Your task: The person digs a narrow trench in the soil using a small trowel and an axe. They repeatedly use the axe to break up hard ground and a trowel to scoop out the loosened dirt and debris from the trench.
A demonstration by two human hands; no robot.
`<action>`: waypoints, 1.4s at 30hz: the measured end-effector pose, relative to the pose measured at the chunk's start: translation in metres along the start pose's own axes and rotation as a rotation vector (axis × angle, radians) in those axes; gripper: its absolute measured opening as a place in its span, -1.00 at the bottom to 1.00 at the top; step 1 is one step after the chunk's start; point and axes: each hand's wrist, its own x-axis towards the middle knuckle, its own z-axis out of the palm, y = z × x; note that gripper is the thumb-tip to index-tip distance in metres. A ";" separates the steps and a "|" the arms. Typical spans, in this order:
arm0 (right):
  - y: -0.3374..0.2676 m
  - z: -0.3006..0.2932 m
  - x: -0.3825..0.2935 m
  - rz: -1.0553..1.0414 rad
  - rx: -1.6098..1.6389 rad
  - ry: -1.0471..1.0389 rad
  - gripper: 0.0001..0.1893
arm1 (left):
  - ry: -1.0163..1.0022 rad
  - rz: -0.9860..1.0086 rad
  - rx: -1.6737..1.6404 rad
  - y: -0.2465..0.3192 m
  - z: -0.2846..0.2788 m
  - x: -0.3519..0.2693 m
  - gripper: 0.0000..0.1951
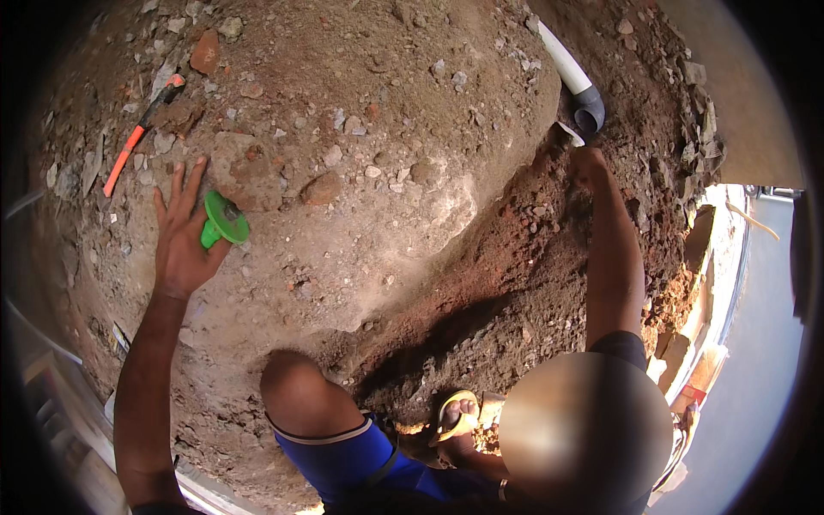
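My left hand point(187, 238) rests on the dirt at left with several fingers spread. Between its thumb and the other fingers it grips a chisel with a green plastic hand guard point(226, 219); the lower end is hidden. Beyond the fingertips lies a tool with an orange-and-black handle point(132, 145), its kind unclear. My right hand point(587, 166) reaches into the trench at upper right, just below a grey plastic pipe elbow point(589, 108) on a white pipe point(563, 58). A pale, thin piece point(570, 134) shows at its fingers; whether they hold it cannot be told.
A dug trench point(489, 277) runs diagonally beside a hard earth ledge point(399, 244). A reddish brick piece point(205, 51) and loose stones lie about. My knee point(309, 393) is at the ledge; a sandalled foot point(458, 415) stands in the trench. Boards point(702, 380) edge the right side.
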 end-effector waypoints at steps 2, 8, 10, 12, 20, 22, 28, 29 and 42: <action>0.006 0.012 -0.015 -0.088 -0.582 0.009 -0.78 | -0.019 0.003 0.013 0.000 0.001 0.003 -0.68; -0.015 0.066 -0.191 -0.081 0.115 -0.025 -0.70 | -0.070 -0.043 0.080 -0.001 -0.020 -0.005 -0.61; 0.000 0.078 -0.235 -0.173 -0.014 0.010 -0.69 | -0.044 -0.042 0.049 -0.002 -0.015 -0.002 -0.67; -0.005 0.078 -0.285 -0.079 0.061 0.006 -0.66 | -0.035 -0.055 0.027 -0.001 -0.013 -0.007 -0.70; 0.001 0.058 -0.151 -0.070 0.216 0.282 -0.75 | -0.036 -0.041 -0.010 0.001 -0.010 -0.002 -0.71; -0.031 0.060 -0.121 0.310 0.351 0.097 -0.78 | -0.046 -0.058 0.030 -0.001 -0.014 -0.005 -0.71; -0.013 0.153 -0.181 0.122 0.700 0.143 -0.77 | -0.083 -0.082 0.090 -0.010 -0.020 -0.014 -0.67; -0.002 0.153 -0.203 0.011 0.659 0.137 -0.76 | -0.098 -0.088 0.093 -0.008 -0.023 -0.012 -0.66; -0.034 0.118 -0.172 -0.147 -0.252 0.232 -0.60 | -0.058 -0.074 0.062 -0.003 -0.014 -0.005 -0.65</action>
